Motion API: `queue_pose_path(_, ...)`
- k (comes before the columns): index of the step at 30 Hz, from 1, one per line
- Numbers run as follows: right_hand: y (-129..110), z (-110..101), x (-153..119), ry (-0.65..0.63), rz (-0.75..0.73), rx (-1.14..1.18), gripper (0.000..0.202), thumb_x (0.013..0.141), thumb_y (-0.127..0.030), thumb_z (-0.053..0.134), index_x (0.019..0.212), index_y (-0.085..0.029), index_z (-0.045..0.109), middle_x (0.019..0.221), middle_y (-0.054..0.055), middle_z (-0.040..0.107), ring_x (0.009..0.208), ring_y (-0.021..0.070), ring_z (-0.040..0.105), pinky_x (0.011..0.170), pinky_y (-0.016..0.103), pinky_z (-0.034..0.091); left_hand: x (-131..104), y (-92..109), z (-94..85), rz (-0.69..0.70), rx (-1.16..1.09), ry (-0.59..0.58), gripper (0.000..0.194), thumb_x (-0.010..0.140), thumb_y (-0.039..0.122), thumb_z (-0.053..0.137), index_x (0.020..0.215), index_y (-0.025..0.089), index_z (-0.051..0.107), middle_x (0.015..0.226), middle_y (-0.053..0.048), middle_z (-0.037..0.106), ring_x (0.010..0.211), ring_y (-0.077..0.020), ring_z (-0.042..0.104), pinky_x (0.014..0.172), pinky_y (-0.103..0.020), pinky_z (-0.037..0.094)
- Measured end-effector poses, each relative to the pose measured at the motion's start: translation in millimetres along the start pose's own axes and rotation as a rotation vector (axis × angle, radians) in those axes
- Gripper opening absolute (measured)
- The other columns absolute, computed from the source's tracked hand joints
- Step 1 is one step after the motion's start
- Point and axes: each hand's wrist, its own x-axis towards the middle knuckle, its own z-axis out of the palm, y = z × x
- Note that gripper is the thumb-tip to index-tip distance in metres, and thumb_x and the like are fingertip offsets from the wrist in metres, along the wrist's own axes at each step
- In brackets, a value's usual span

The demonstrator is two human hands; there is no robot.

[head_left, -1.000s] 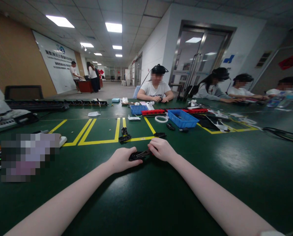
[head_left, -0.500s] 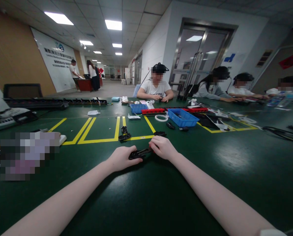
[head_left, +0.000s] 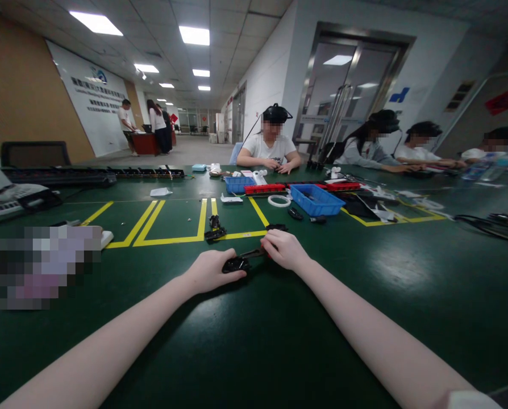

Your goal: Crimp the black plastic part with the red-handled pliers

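Observation:
Low over the green table, my left hand [head_left: 211, 270] is closed around a glossy black plastic part [head_left: 236, 264], its thumb along the near side. My right hand [head_left: 284, 250] is closed on a slim dark metal tool [head_left: 254, 253] with a bit of red at its grip. The tool's narrow end reaches left to the black part; whether it touches is too small to tell. Just beyond my hands lie a small black assembly [head_left: 215, 229] on the yellow tape and another black piece [head_left: 276, 227], partly behind my right hand.
Past my hands stand a blue bin [head_left: 317, 204] with dark pieces inside, a white ring [head_left: 279, 201], two small black parts [head_left: 295, 213] and a red strip [head_left: 266, 188]. Left is a blurred-out item [head_left: 49, 267]. A person [head_left: 271, 149] sits opposite; others sit right.
The metal tool has shifted slightly, and more of its length shows between my hands. My left hand still grips the black part. The camera view has tilted a little.

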Motion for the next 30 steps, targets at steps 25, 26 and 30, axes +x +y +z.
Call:
queue_pose_path(25, -58, -34, 4, -0.164, -0.154, 0.290, 0.028, 0.087, -0.016, 0.049, 0.106, -0.021, 0.068, 0.107, 0.008, 0.061, 0.090, 0.0183, 0.060, 0.076, 0.032, 0.048, -12, 3, -12.4, 0.082, -0.145, -0.086, 0.040, 0.086, 0.060, 0.051, 0.095, 0.021, 0.056, 0.080, -0.001, 0.061, 0.072, -0.0177, 0.058, 0.059, -0.025, 0.036)
queue_pose_path(26, -58, -36, 4, -0.188, -0.164, 0.272, 0.027, 0.087, -0.016, 0.050, 0.104, -0.023, 0.069, 0.110, 0.007, 0.061, 0.092, 0.0187, 0.060, 0.076, 0.033, 0.049, -12, 3, -12.9, 0.085, -0.154, -0.089, 0.040, 0.087, 0.059, 0.051, 0.095, 0.021, 0.056, 0.079, -0.001, 0.061, 0.071, -0.0175, 0.058, 0.059, -0.025, 0.036)
queue_pose_path(30, -59, -35, 4, -0.298, -0.154, 0.267, 0.027, 0.085, -0.014, 0.053, 0.101, -0.027, 0.071, 0.120, 0.004, 0.058, 0.095, 0.0179, 0.061, 0.080, 0.033, 0.049, -11, 3, -14.2, 0.084, -0.146, -0.105, 0.039, 0.087, 0.058, 0.050, 0.097, 0.021, 0.057, 0.078, -0.001, 0.060, 0.070, -0.0169, 0.057, 0.059, -0.025, 0.035)
